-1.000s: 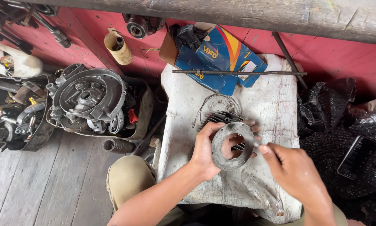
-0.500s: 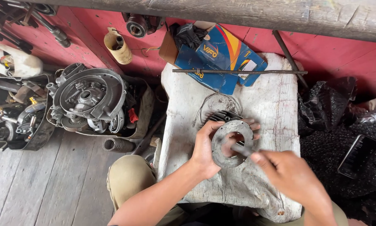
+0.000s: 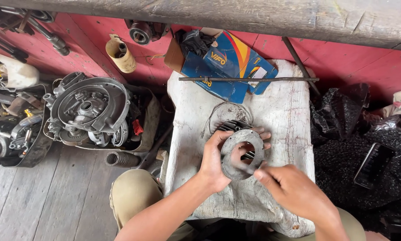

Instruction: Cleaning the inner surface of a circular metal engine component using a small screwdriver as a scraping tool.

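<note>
On a white cloth-covered block (image 3: 281,111) my left hand (image 3: 216,163) grips a finned metal cylinder (image 3: 241,151) by its flat grey ring face, fingers wrapped over its far edge. My right hand (image 3: 294,189) sits just below and right of it, fingertips pinched at the ring's lower rim; whether it holds a small tool I cannot tell. A thin wire loop (image 3: 227,111) lies on the cloth behind the cylinder.
A thin steel rod (image 3: 249,79) lies across blue cardboard boxes (image 3: 227,67) at the block's far end. An engine case (image 3: 91,109) and parts fill trays at left on the wooden floor. Black bags (image 3: 343,134) and a phone (image 3: 372,165) sit at right.
My right hand has slid left and up toward the cylinder's ring face, its fingertips now at the lower rim. The left hand keeps its grip.
</note>
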